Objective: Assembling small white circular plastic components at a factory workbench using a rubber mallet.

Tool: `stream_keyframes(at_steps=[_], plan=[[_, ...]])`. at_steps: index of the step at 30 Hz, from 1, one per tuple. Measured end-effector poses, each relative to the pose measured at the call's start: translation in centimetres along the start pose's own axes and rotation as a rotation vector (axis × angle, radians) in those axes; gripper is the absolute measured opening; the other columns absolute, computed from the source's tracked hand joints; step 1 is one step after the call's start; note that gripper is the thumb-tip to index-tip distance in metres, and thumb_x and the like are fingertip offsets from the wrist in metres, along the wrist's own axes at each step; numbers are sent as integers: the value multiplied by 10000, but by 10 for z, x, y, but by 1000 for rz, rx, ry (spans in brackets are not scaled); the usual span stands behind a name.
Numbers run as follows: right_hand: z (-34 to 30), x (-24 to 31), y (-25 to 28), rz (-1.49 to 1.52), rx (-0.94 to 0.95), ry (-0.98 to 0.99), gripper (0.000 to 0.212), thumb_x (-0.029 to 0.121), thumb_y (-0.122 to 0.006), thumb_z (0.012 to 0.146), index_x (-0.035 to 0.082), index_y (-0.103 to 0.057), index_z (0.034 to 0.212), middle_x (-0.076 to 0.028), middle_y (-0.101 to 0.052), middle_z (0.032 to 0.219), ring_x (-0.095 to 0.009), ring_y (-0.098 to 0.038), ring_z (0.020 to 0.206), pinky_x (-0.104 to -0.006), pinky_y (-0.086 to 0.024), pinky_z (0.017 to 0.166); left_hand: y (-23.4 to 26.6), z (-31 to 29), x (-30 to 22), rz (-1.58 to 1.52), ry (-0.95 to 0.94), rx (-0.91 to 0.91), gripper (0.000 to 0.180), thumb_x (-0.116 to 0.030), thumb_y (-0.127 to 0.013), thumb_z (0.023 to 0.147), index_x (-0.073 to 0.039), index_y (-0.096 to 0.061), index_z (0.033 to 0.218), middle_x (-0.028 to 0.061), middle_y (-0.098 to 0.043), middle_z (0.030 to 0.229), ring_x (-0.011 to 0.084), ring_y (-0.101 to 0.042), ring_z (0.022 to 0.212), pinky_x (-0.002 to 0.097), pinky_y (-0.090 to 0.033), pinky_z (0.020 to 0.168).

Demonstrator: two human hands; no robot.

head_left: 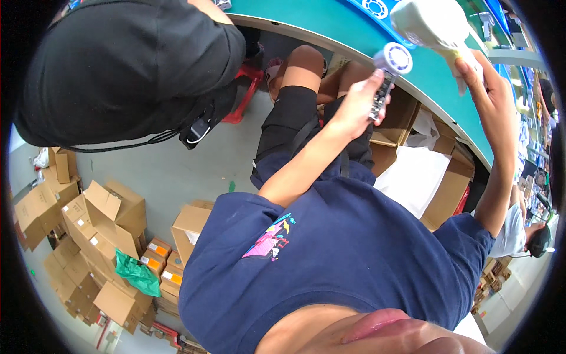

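Observation:
My left hand point(358, 106) is closed round the handle of a small handheld fan point(394, 59). Its round head is pale purple and white, and dark electronic parts show along the handle. The fan is held up near the front edge of the green table point(318, 17). Farther right, my raised right hand point(492, 88) pinches a white, soft-looking bag or cloth point(433, 23), whose exact kind I cannot make out. It hangs over the table and covers part of a blue tray point(383, 26). A round white fan-like part point(375, 7) shows in that tray.
A person in black point(135, 65) sits close on the left, near a red stool point(244, 97). Open cardboard boxes point(448, 189) stand under the table, with white sheeting point(413, 177). More cartons point(115, 206) and a green plastic bag point(137, 272) lie at the lower left.

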State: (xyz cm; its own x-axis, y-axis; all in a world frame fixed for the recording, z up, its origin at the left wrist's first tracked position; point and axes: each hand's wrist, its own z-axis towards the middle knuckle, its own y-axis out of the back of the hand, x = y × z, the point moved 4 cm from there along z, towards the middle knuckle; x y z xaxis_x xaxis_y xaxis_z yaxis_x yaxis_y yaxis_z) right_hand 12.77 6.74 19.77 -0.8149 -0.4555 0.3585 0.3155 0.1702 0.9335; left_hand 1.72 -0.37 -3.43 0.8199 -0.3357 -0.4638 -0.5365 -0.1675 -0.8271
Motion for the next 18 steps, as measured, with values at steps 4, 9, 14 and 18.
stream_keyframes(at_steps=[4, 9, 14, 18], plan=[[3, -7, -4, 34, 82, -44, 449, 466, -535, 986, 29, -631, 1019, -28, -555, 731, -83, -463, 679, -244, -367, 607, 14, -4, -16, -42, -73, -16, 496, -478, -494, 997, 5, -560, 1084, 28, -567, 727, 85, -531, 508, 228, -397, 406], [28, -4, -23, 210, 88, 134, 454, 459, -525, 993, 15, -619, 978, -21, -541, 741, -90, -478, 707, -258, -388, 634, 16, -3, -21, -40, -103, -86, 512, -502, -514, 982, -2, -560, 1083, 32, -575, 734, 87, -545, 495, 226, -415, 416], [50, -17, -45, 23, 242, 143, 531, 523, -489, 986, 12, -630, 957, -89, -536, 685, -169, -502, 637, -309, -409, 610, 13, 3, -21, -42, -121, -58, 523, -520, -538, 964, -6, -568, 1057, 32, -574, 734, 88, -543, 494, 222, -410, 410], [42, 3, -42, 66, 42, 208, 505, 520, -501, 981, 43, -657, 1041, -107, -592, 708, -191, -557, 624, -330, -421, 590, 15, 9, -23, -36, -97, -80, 461, -485, -503, 991, -29, -574, 1012, 30, -572, 686, 101, -548, 452, 231, -420, 361]])
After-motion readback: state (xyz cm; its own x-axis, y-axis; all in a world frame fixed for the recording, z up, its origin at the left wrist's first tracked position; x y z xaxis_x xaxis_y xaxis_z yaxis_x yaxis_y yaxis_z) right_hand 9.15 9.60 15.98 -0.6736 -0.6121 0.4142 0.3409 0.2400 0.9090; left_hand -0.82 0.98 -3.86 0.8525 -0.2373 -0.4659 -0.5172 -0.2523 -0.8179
